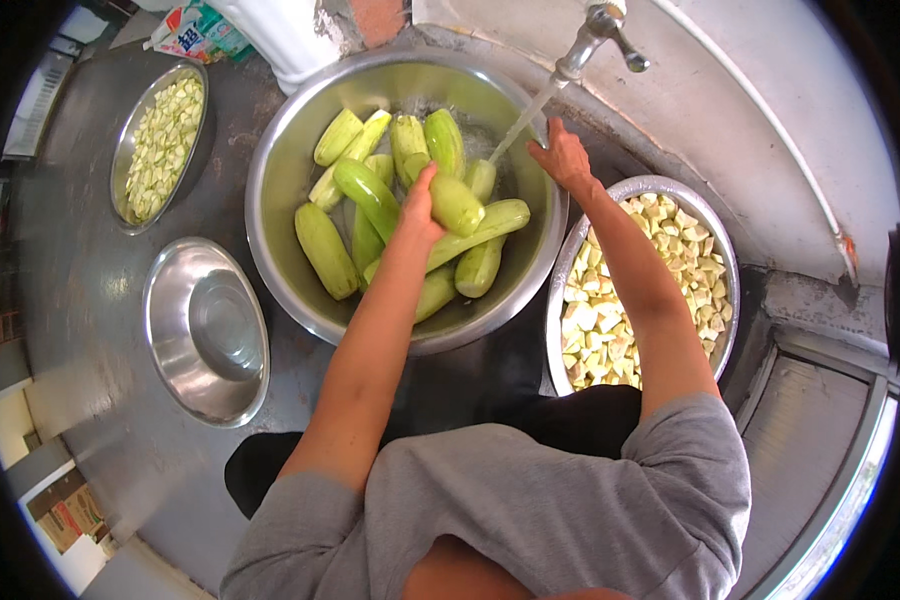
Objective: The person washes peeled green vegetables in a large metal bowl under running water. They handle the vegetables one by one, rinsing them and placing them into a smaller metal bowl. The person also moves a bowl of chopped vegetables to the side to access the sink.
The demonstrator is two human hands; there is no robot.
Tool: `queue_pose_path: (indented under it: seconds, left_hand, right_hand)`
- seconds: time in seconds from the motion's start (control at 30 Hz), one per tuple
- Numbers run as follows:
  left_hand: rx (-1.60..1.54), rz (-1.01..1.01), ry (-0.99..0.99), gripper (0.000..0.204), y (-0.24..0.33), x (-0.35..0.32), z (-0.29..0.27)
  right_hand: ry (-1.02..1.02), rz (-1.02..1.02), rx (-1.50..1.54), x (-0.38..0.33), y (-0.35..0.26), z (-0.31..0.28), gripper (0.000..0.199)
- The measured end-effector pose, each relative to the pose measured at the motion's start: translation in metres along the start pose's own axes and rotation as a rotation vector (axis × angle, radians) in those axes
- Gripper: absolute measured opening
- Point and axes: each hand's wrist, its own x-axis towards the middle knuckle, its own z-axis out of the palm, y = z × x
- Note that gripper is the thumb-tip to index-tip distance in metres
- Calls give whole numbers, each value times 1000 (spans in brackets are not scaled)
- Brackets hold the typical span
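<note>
A large steel basin (278, 262) holds several peeled, pale green zucchini (324, 250) and some water. My left hand (422, 206) is closed around one thick zucchini (457, 206), lifted over the others, its blunt end toward the right. My right hand (564, 158) is at the basin's right rim, thumb on the inner side and fingers over the edge. Just left of that hand, a stream of water (522, 120) runs from the metal tap (592, 45) into the basin. The undersides of both hands are hidden.
Under my right forearm stands a steel bowl (732, 290) of pale chopped chunks. To the left are a steel bowl (160, 330) with nothing visible in it and a bowl of cut green pieces (165, 145). A white container (285, 40) and colourful packets (195, 32) stand behind.
</note>
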Motion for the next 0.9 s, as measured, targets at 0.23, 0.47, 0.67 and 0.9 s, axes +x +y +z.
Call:
queue_pose_path:
  seconds: [0.23,0.47,0.67,0.9]
  left_hand:
    - [132,217,140,67,-2,-4,-15]
    - [205,334,181,75,-6,-10,-12]
    - [223,300,156,74,-4,-19,-15]
    - [195,297,147,65,-6,-20,-16]
  right_hand:
    - [-4,-31,127,-2,22,-22,51]
    - [237,64,735,-33,13,-119,34]
    - [207,-39,756,-56,-17,-115,30]
    - [261,46,1009,-39,-21,-115,33]
